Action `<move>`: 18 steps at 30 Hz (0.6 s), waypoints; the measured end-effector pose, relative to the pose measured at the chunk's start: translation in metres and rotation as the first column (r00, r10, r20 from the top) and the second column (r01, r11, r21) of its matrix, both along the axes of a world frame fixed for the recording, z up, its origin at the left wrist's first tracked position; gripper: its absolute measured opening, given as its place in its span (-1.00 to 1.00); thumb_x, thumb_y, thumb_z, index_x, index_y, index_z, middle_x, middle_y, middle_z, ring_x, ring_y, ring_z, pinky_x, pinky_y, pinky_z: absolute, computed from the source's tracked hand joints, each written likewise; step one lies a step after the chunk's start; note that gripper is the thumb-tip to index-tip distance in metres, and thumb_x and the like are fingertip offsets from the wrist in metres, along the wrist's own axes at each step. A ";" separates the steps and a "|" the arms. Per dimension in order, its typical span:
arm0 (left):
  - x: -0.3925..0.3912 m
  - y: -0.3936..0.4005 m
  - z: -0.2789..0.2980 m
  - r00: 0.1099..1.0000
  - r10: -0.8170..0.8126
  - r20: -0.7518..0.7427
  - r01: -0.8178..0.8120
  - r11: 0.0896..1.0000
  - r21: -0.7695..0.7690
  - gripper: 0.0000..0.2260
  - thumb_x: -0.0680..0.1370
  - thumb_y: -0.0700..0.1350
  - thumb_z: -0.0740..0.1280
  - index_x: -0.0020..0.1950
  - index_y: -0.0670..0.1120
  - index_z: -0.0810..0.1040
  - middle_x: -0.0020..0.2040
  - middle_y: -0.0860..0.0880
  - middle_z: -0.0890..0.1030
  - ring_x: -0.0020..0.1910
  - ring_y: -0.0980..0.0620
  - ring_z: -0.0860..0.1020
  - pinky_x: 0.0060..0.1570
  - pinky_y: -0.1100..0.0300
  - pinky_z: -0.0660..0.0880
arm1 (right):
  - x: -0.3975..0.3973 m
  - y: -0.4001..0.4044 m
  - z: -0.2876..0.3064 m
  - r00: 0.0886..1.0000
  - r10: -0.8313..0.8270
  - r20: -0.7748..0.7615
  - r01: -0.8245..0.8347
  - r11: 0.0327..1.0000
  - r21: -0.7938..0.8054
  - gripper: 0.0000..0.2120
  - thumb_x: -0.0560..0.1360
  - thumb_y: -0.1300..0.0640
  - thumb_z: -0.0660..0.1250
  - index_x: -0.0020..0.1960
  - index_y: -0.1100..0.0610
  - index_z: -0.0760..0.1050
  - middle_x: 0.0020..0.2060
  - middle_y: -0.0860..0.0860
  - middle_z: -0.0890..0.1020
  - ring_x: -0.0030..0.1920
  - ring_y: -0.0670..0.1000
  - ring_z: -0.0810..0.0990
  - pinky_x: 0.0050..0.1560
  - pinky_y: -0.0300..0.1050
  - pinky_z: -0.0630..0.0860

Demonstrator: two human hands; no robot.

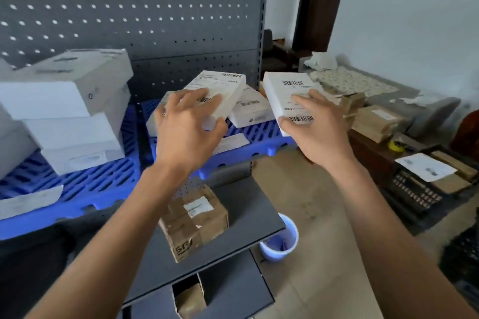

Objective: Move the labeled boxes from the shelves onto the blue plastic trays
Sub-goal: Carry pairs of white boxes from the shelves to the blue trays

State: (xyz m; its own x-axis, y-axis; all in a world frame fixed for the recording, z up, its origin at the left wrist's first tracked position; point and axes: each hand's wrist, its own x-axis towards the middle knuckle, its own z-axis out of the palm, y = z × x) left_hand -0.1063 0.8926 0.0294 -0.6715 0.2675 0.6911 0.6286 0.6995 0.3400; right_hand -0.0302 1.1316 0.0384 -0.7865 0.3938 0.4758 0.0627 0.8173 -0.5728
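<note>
Shelf carton [193,225]: "SF" print

Soft daylight, fairly bright; the wall [414,21] at upper right looks washed out. Pegboard [116,2] holes at upper left glow with backlight. Wide-angle bend at the edges. Whole frame slightly soft; my forearms cast only faint shadows.

Labeled white boxes [220,88] above blue tray [259,137]
</note>
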 end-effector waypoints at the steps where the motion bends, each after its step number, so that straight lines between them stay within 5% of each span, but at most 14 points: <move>1: -0.003 -0.004 0.000 0.999 0.043 0.004 -0.043 0.999 -0.008 -0.59 0.51 0.10 0.28 0.33 0.09 0.62 0.38 0.00 0.56 0.40 -0.11 0.38 0.29 -0.28 0.32 | -0.014 -0.001 0.002 1.000 0.003 0.001 -0.003 1.000 0.019 -0.33 0.35 -0.31 0.29 0.38 -0.03 0.52 0.36 -0.03 0.48 0.36 0.18 0.43 0.35 0.20 0.41; 7: -0.020 -0.019 -0.003 0.974 0.223 0.041 -0.222 0.975 -0.026 -0.59 0.49 0.08 0.30 0.29 0.03 0.65 0.35 -0.03 0.59 0.36 -0.16 0.42 0.25 -0.31 0.40 | -0.073 -0.012 0.010 0.992 0.070 0.101 -0.081 0.992 0.101 -0.28 0.37 -0.40 0.17 0.43 -0.09 0.44 0.41 -0.04 0.46 0.41 0.24 0.35 0.29 0.32 0.40; 12: -0.028 -0.024 -0.007 0.957 0.279 0.078 -0.277 0.960 -0.029 -0.58 0.50 0.12 0.27 0.31 0.07 0.64 0.37 -0.01 0.57 0.39 -0.12 0.42 0.27 -0.28 0.43 | -0.092 -0.023 0.012 0.984 0.144 0.104 -0.157 0.978 0.141 -0.43 0.52 -0.32 0.25 0.42 -0.05 0.46 0.41 0.01 0.44 0.42 0.18 0.35 0.27 0.14 0.37; 18: -0.034 -0.025 -0.008 0.956 0.290 0.046 -0.287 0.956 -0.065 -0.61 0.55 0.05 0.29 0.36 0.05 0.60 0.40 -0.01 0.55 0.48 -0.07 0.38 0.41 -0.42 0.22 | -0.098 -0.030 0.008 0.973 0.139 0.182 -0.185 0.945 0.268 -0.18 0.46 -0.56 0.01 0.44 -0.02 0.43 0.57 0.10 0.25 0.48 0.28 0.30 0.32 0.33 0.32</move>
